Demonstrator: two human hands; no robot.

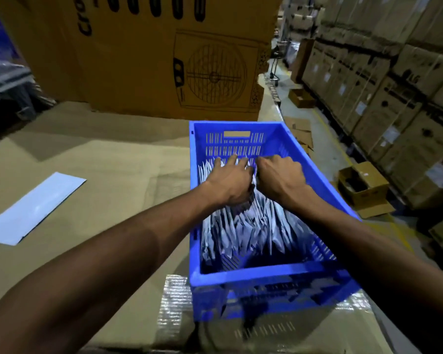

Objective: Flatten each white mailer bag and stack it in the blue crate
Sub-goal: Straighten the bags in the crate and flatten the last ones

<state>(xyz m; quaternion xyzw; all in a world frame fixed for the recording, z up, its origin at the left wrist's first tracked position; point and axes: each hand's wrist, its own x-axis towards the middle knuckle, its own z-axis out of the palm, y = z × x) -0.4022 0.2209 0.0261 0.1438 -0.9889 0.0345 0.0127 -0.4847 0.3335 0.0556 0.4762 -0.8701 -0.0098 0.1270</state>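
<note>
Both bare arms are stretched into the slotted plastic blue crate, where the left hand is laid with fingers spread on the upright crinkled white mailer bags, the right hand is curled among them, its grip untellable, and one flat mailer is left lying on cardboard far left.

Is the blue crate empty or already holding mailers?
Holding mailers: the blue crate contains many white mailer bags standing on edge along most of its length.

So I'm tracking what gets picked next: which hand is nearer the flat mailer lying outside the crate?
Left. The left hand is in the crate, on the side toward the flat mailer; the right hand is beside it, farther from the mailer.
</note>
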